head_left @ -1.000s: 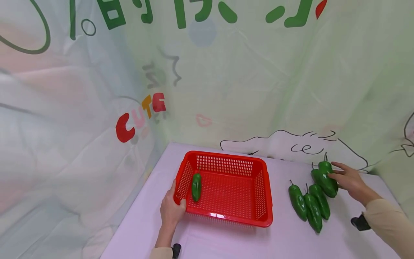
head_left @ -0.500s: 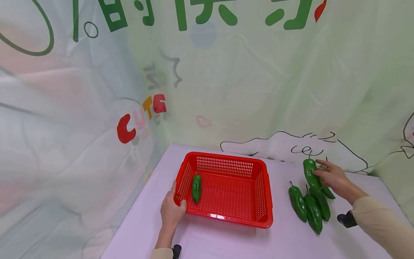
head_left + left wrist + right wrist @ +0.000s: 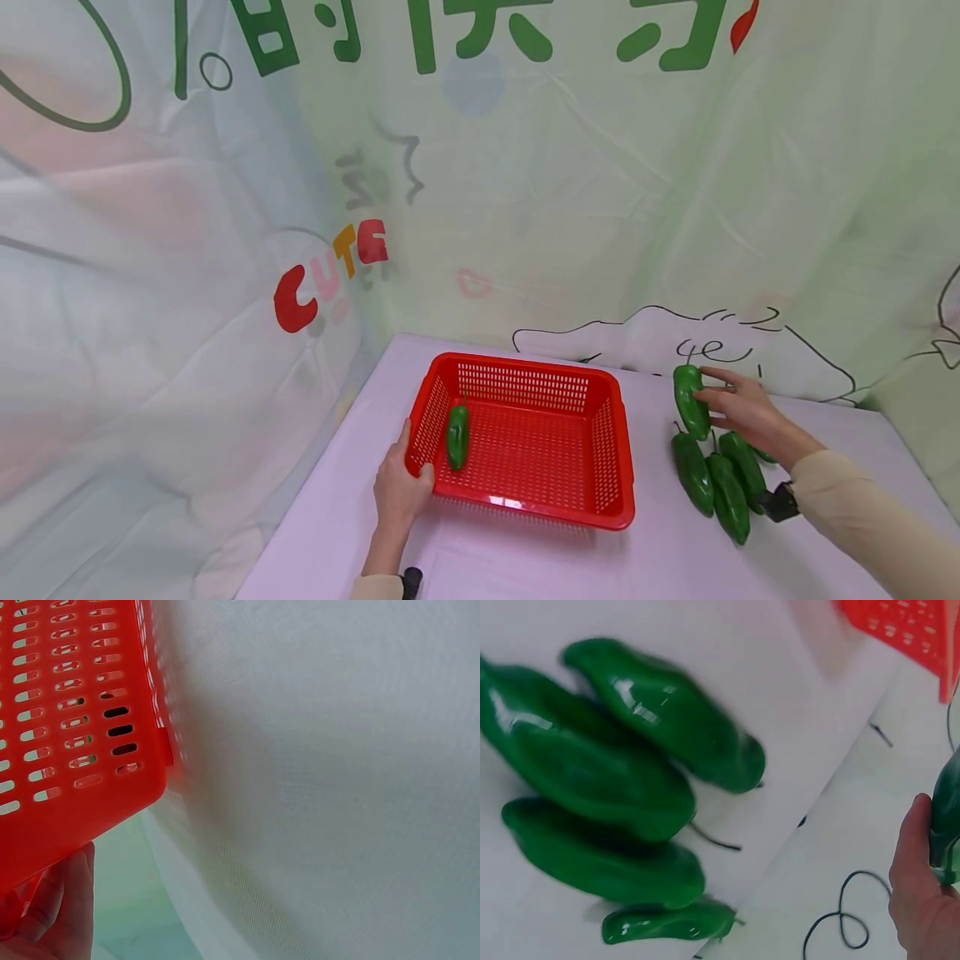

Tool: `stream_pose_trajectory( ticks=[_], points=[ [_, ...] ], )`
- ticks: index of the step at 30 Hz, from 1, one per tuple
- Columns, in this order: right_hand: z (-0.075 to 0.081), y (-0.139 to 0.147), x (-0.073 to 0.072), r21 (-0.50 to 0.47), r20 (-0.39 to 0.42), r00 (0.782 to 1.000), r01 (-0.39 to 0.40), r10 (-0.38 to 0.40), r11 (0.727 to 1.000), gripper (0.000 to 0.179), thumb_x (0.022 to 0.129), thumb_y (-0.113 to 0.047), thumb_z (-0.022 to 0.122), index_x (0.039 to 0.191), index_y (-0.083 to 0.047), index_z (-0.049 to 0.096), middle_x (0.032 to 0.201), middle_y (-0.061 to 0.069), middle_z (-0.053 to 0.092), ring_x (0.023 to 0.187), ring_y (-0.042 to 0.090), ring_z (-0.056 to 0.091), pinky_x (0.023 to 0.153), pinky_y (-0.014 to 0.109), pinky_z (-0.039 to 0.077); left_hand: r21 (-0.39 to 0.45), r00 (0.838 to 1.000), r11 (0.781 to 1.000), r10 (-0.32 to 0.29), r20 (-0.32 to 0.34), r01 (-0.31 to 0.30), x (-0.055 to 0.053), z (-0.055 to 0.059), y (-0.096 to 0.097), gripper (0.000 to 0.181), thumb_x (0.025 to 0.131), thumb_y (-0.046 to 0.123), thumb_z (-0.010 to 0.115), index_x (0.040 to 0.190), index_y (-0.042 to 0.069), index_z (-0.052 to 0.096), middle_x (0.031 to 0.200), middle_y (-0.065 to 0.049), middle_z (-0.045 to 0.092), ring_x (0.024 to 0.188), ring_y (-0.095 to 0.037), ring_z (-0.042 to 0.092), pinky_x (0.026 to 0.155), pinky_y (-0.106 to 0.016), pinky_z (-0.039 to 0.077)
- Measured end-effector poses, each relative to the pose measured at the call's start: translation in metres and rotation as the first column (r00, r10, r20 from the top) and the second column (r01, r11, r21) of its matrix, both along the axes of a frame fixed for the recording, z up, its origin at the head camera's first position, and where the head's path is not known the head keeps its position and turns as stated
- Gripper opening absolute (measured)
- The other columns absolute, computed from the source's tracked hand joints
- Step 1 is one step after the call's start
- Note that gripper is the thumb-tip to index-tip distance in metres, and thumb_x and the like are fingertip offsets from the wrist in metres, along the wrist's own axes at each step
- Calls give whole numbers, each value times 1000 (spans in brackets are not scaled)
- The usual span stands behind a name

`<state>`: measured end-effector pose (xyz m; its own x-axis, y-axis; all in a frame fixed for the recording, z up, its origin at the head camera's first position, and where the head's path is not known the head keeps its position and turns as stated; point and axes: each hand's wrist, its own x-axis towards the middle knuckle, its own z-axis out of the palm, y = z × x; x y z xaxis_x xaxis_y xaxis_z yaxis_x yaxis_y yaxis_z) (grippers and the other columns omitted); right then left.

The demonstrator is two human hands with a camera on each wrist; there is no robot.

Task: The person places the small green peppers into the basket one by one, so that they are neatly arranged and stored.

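My left hand [image 3: 401, 492] grips the left rim of a red perforated plastic basket [image 3: 528, 450], thumb over the edge. In the left wrist view the fingers [image 3: 73, 900] curl at the basket's corner. One green pepper [image 3: 457, 437] lies inside the basket near its left wall. My right hand [image 3: 746, 412] pinches another green pepper [image 3: 689, 402] by its side, stem upward, above the table. That pepper [image 3: 946, 817] is cut off at the edge of the right wrist view. Below the right hand, several green peppers [image 3: 729, 500] lie close together on the table.
The table [image 3: 510, 567] has a pale lilac cover. Printed fabric [image 3: 562, 208] hangs behind it and along the left side. A strip of table separates the basket's right wall from the loose peppers.
My right hand has lifted the pepper off the back of the pile and carried it left toward the basket. The left hand stays on the basket's rim.
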<state>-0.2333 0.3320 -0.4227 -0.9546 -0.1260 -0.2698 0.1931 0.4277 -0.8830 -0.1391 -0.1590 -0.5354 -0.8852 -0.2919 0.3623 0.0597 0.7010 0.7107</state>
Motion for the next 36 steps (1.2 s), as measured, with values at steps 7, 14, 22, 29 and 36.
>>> stream_pose_trajectory(
  ticks=[7, 14, 22, 29, 36],
  points=[
    [4, -22, 1, -8, -7, 1000, -15, 15, 1000, 71, 102, -21, 49, 155, 4, 8, 144, 39, 35, 103, 17, 63, 97, 52, 48, 2, 1000, 1000, -3, -11, 3, 0, -1, -1, 77, 74, 11, 71, 146, 4, 46, 115, -16, 67, 98, -32, 65, 82, -52, 55],
    [6, -51, 1, -38, -8, 999, -35, 34, 999, 69, 102, -17, 49, 156, 3, 10, 145, 39, 34, 107, 24, 63, 98, 55, 46, 8, 1000, 1000, 3, -10, -3, 0, -1, 0, 77, 73, 11, 71, 146, 4, 47, 114, -17, 67, 98, -32, 65, 82, -51, 55],
    [8, -89, -1, -98, 7, 999, -46, 47, 994, 69, 101, -17, 52, 155, 3, 14, 145, 37, 36, 112, 33, 60, 95, 52, 49, 17, 1000, 1000, 3, -2, -3, -1, -1, 0, 77, 73, 11, 71, 146, 4, 46, 115, -17, 67, 99, -32, 65, 83, -51, 55],
    [12, -123, 1, -135, 27, 999, -27, 31, 991, 68, 100, -15, 53, 155, 3, 18, 144, 37, 36, 119, 45, 54, 93, 52, 50, 19, 1000, 1000, 3, 9, -3, -1, -3, 1, 77, 74, 12, 71, 147, 4, 46, 117, -16, 67, 100, -31, 65, 85, -51, 54],
    [7, -154, -5, -197, 49, 999, -14, 24, 980, 65, 98, -11, 56, 153, 3, 24, 142, 34, 39, 112, 38, 59, 89, 46, 54, 0, 1000, 1000, 8, -11, -8, -2, -2, -1, 77, 74, 11, 70, 147, 6, 46, 112, -16, 68, 95, -30, 65, 81, -50, 55]
  ],
)
